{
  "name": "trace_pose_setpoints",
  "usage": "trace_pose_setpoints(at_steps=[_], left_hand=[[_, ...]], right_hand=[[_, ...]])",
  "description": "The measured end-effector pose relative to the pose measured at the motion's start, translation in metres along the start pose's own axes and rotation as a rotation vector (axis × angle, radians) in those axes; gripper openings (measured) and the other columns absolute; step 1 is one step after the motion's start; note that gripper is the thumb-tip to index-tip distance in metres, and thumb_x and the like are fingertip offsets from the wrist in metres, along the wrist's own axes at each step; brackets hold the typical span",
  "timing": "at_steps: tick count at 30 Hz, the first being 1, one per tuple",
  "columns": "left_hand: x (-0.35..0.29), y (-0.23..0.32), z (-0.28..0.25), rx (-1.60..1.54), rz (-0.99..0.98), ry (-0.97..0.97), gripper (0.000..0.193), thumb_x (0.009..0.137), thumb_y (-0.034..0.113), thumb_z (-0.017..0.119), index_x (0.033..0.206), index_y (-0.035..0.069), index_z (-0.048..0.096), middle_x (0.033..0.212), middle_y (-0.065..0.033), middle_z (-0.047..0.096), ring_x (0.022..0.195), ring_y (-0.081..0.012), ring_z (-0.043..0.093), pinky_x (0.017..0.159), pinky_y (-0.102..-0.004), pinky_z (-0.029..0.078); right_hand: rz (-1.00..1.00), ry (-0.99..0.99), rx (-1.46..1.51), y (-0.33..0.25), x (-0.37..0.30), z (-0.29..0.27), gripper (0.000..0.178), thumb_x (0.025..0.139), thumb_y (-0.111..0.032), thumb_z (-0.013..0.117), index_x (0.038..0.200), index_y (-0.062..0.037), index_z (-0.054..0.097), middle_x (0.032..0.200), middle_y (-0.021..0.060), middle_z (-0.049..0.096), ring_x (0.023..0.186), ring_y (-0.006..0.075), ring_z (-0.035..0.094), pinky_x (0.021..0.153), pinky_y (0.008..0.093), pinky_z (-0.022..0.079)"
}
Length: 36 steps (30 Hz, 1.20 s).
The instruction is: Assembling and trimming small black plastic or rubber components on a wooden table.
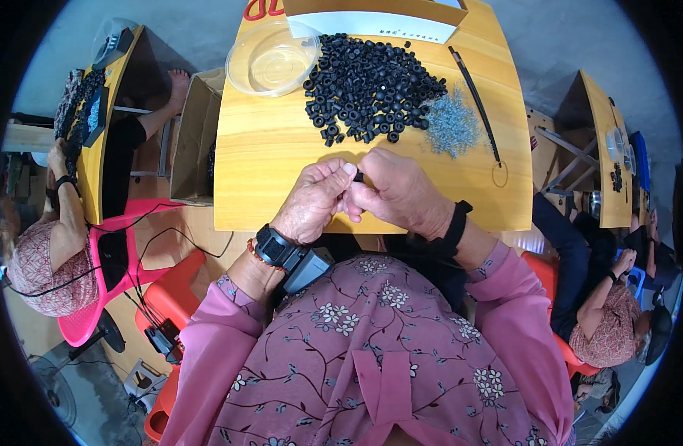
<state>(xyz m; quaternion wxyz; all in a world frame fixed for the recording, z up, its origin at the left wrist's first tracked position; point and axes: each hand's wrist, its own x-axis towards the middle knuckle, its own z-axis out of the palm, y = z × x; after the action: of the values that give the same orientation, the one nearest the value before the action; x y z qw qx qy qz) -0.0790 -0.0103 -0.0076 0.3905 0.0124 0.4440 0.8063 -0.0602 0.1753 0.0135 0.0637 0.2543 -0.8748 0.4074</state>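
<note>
My left hand (pixel 311 199) and my right hand (pixel 402 192) meet over the near edge of the wooden table. Both are closed, fingertips together around a small black rubber piece (pixel 358 178), of which only a bit shows; the rest is hidden by the fingers. Just beyond them lies a heap of small black rubber caps (pixel 371 85), many of them ring-shaped. At the heap's right side is a loose pile of tiny pale-blue translucent pieces (pixel 453 123).
A round clear plastic tub (pixel 274 63) stands left of the heap, near a white-sided cardboard box (pixel 378 24) and red loops (pixel 263 9). A thin black rod (pixel 475 104) lies at the right. Other people sit at side tables; a carton (pixel 196 141) stands left.
</note>
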Motion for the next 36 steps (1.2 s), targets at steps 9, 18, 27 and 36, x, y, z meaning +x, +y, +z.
trace_pose_setpoints(at_steps=[9,18,27,36], left_hand=[[-0.003,0.001,-0.008,-0.200,-0.011,0.032,0.031,0.105,0.025,0.042,0.102,0.000,0.060,0.091,-0.0129,0.066,0.075,-0.0247,0.067,0.071,-0.0402,0.058],[-0.036,0.021,-0.016,-0.129,0.454,0.232,0.018,0.099,0.023,0.058,0.105,0.005,0.060,0.096,-0.0104,0.064,0.077,-0.0204,0.066,0.071,-0.0376,0.058],[-0.048,0.075,-0.096,-0.089,0.743,1.028,0.052,0.094,0.002,0.061,0.141,0.007,0.038,0.103,-0.0159,0.063,0.080,-0.0233,0.063,0.074,-0.0376,0.057],[-0.007,0.039,-0.032,0.687,0.722,0.622,0.011,0.090,0.001,0.067,0.100,0.002,0.069,0.088,0.0021,0.066,0.076,-0.0043,0.055,0.071,-0.0203,0.046]], right_hand=[[0.284,-0.018,0.223,-0.011,-0.028,-0.019,0.026,0.084,-0.019,0.070,0.099,0.0007,0.063,0.075,0.0131,0.058,0.064,0.0273,0.058,0.058,0.0363,0.046],[0.235,0.031,0.190,0.001,-0.059,-0.024,0.011,0.088,-0.009,0.067,0.090,0.0012,0.063,0.077,0.0123,0.061,0.068,0.0272,0.061,0.061,0.0347,0.048],[0.241,0.152,0.131,-0.001,-0.062,-0.016,0.006,0.085,-0.004,0.068,0.088,-0.0003,0.064,0.077,0.0112,0.062,0.069,0.0265,0.063,0.061,0.0334,0.048],[0.231,0.197,0.093,-0.002,-0.064,-0.017,0.005,0.084,-0.002,0.068,0.087,-0.0012,0.064,0.077,0.0109,0.062,0.069,0.0265,0.063,0.060,0.0340,0.048]])
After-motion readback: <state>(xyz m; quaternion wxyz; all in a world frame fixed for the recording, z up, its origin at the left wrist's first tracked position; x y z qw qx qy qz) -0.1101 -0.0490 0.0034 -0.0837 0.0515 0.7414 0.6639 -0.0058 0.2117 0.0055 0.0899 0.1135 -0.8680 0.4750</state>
